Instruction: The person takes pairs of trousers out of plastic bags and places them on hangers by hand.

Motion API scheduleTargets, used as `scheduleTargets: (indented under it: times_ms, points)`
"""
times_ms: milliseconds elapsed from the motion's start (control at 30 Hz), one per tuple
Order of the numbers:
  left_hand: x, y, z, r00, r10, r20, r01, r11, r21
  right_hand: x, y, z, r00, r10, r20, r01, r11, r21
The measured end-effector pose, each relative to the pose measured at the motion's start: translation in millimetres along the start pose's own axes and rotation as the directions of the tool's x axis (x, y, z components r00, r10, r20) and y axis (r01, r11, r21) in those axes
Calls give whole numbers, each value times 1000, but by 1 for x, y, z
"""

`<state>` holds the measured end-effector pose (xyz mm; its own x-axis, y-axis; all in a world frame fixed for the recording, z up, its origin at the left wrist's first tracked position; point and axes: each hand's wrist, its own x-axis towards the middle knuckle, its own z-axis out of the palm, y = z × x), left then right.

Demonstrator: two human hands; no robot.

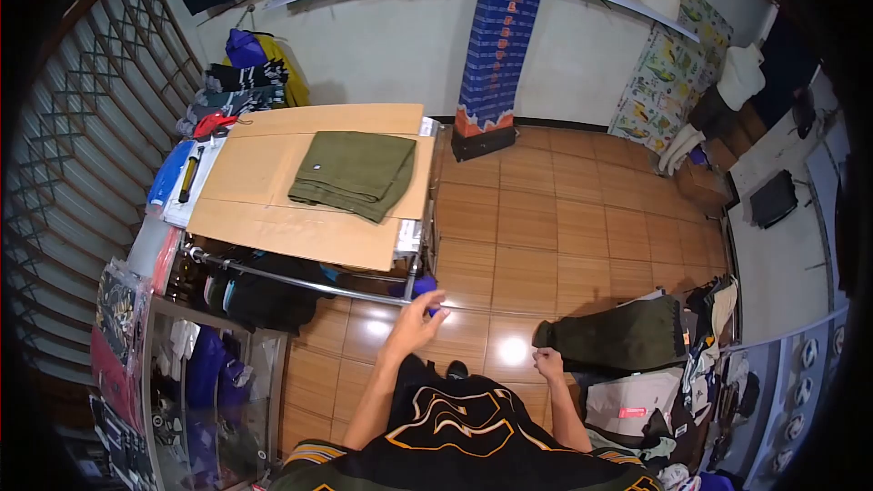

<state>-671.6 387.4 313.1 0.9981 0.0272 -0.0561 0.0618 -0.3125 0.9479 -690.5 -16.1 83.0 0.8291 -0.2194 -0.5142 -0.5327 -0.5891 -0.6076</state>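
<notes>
My left hand (418, 323) is raised in front of me near the metal rail, its thumb and fingers apart. A bit of purple shows between them, close to a purple item (425, 285) under the table. On my right, my right hand (548, 363) is closed, right at the near corner of a dark green garment (614, 335) laid out over the clothes pile. I cannot tell whether its fingers pinch that cloth. A folded olive green garment (356, 173) with a small white label lies on the cardboard-topped table (241, 177).
Clothes hang from a metal rail (300, 285) under the table's near edge. A glass cabinet (214, 391) stands at the lower left. More garments, with a pale one (632, 405) among them, are piled at the right. A blue-wrapped pillar (500, 45) rises beyond the tiled floor (546, 227).
</notes>
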Motion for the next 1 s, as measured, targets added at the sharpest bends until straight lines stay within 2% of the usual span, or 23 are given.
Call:
scheduleTargets:
  times_ms: [100, 167, 200, 233, 300, 367, 433, 500, 567, 600, 667, 700, 767, 800, 867, 900, 1000]
  points:
    - [30, 18, 3, 987, 107, -118, -103, 994, 37, 8, -25, -7, 1000, -27, -4, 28, 994, 107]
    - [51, 29, -5, 962, 167, -217, -151, 985, 88, 20, -45, -1, 997, -24, 73, 6, 972, 233]
    - [60, 37, -11, 953, 154, -262, -133, 986, 98, 23, -60, 0, 992, -44, 114, 17, 975, 223]
    - [74, 27, -14, 913, 227, -340, -183, 971, 157, 27, -78, 4, 986, -75, 151, 31, 962, 270]
    - [93, 38, -28, 855, 274, -440, -187, 955, 232, 42, -110, 11, 960, -149, 236, 89, 965, 247]
    - [113, 44, -40, 818, 223, -530, -123, 968, 218, 57, -143, 15, 933, -198, 301, 140, 969, 204]
    - [138, 30, -52, 719, 316, -619, -51, 912, 407, 78, -173, 19, 909, -256, 328, 200, 960, 195]
    - [160, 19, -63, 684, 297, -666, 137, 845, 517, 100, -204, 20, 850, -367, 379, 300, 927, 227]
    - [181, 17, -65, 669, 159, -726, 293, 841, 454, 117, -238, 5, 828, -379, 413, 319, 925, 208]
    - [192, 16, -64, 658, 164, -735, 291, 845, 449, 127, -256, -1, 806, -409, 427, 361, 912, 193]
    - [212, 9, -59, 597, -32, -802, 529, 767, 364, 148, -289, -12, 768, -456, 448, 420, 889, 184]
    - [221, 5, -57, 589, -35, -807, 533, 767, 356, 160, -306, -17, 764, -459, 454, 426, 887, 180]
    - [229, -4, -53, 573, -149, -806, 663, 662, 349, 180, -335, -26, 761, -493, 423, 494, 862, 117]
    - [231, -6, -51, 566, -145, -812, 681, 636, 362, 187, -347, -30, 753, -486, 443, 491, 864, 113]
    - [231, -1, -51, 557, -148, -817, 697, 618, 364, 205, -380, -31, 772, -523, 360, 462, 852, 248]
    - [231, 0, -51, 563, -141, -815, 697, 611, 376, 214, -398, -28, 755, -531, 384, 469, 847, 249]
    - [233, 3, -51, 538, -140, -831, 732, 567, 378, 227, -458, -17, 709, -627, 322, 532, 776, 340]
